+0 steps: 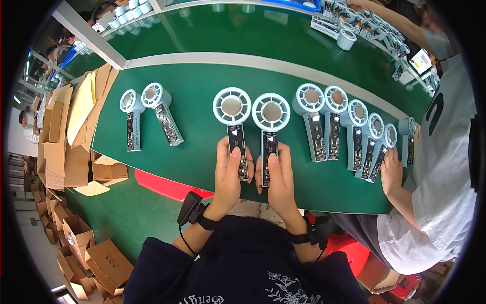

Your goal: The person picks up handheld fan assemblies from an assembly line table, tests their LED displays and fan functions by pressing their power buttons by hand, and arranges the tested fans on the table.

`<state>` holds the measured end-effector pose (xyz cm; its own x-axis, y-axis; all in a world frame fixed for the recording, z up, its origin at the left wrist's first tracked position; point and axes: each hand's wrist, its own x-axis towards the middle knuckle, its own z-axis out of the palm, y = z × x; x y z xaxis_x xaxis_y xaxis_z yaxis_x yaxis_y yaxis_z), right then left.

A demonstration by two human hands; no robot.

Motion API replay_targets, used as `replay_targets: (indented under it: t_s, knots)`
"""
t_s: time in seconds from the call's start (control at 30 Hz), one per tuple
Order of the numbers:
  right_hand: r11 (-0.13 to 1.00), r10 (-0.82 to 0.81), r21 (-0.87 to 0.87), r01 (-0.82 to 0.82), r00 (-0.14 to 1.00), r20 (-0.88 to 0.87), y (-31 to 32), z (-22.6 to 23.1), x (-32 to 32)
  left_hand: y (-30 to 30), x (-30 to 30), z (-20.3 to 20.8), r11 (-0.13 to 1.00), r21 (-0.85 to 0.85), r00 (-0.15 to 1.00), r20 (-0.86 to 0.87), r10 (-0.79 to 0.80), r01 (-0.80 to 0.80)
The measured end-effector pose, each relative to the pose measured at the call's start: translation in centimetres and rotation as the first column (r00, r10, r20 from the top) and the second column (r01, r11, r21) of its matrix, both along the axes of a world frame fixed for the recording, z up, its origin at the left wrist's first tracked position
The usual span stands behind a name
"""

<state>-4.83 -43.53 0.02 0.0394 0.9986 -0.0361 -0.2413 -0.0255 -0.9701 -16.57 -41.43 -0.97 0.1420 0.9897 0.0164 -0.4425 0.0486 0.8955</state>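
Observation:
My left hand (229,169) is closed round the handle of a light-blue handheld fan (232,107), its thumb on the exposed circuit board. A second fan of the same kind (271,112) is gripped by my right hand (276,172), thumb on its board too. Both fans stand side by side, round heads away from me, handles toward me, their heads nearly touching. To the left, two more handheld fans (165,121) lie on the green table (202,81). Several others form a row on the right, among them one fan (314,126) with its board showing.
A co-worker's hand (391,169) touches the row's right end, their grey sleeve (440,202) beside the table. Cardboard boxes (63,147) crowd the left side. A pale rail (202,59) crosses behind the table; more fan parts (347,39) stand beyond it. A red seat (169,186) shows below the table edge.

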Motion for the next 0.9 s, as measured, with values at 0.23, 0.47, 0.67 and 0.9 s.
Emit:
replay_targets:
  t_s: [0.23,0.47,0.67,0.9]
  knots:
    - [1.0,0.01,0.009,-0.01,1.0,-0.027,0.43,0.19,0.04,0.13,0.11,-0.22,1.0,-0.018,0.999,0.034,0.022,-0.021]
    - [0.999,0.041,0.01,-0.041,0.998,-0.052,0.44,0.06,-0.11,0.44,-0.27,0.02,1.0,-0.005,0.999,0.04,-0.02,0.02]
    - [1.0,0.019,0.0,-0.019,0.994,-0.11,0.24,0.36,0.06,0.26,-0.21,-0.12,0.999,-0.012,0.995,0.09,-0.048,0.049]
    - [0.999,0.019,0.029,-0.018,0.999,-0.038,0.08,0.18,0.15,0.01,-0.11,0.0,0.998,-0.003,0.996,0.069,-0.055,0.055]
